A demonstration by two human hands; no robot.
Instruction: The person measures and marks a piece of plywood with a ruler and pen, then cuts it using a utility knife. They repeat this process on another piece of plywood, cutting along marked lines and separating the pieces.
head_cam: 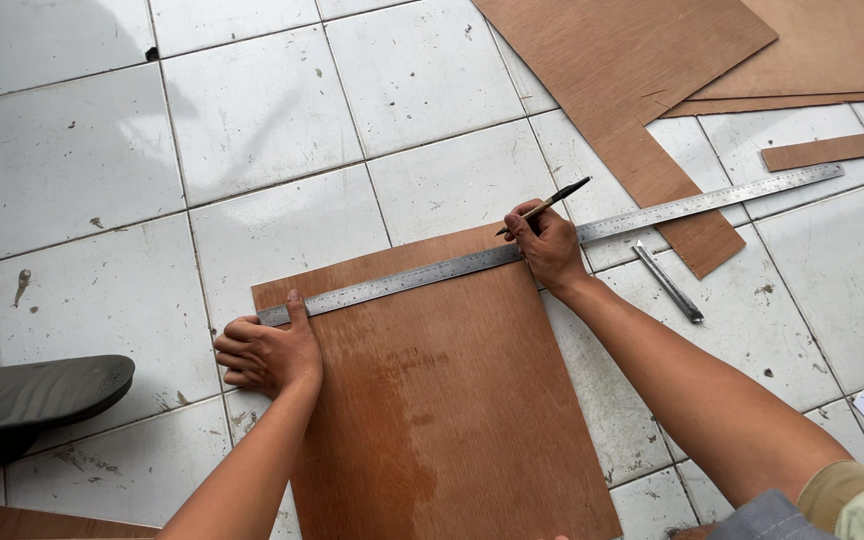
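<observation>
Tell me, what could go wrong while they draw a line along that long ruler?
The metal ruler is pinned only near its end by the left hand, and much of it sticks out past the plywood board, so it might swing and bend the line. The pencil in the right hand could then wander. The cutter lying beside the right forearm might get bumped.

This looks like an improvised woodworking spot on the floor of a building, not a fitted workshop. The floor (252, 110) is white ceramic tile, scuffed and spotted with dirt. Thin plywood sheets (652, 60) and an offcut strip (832, 148) lie straight on it, beside a long steel ruler (552, 245), a utility knife (668, 282) and a sandal (32, 398).
</observation>
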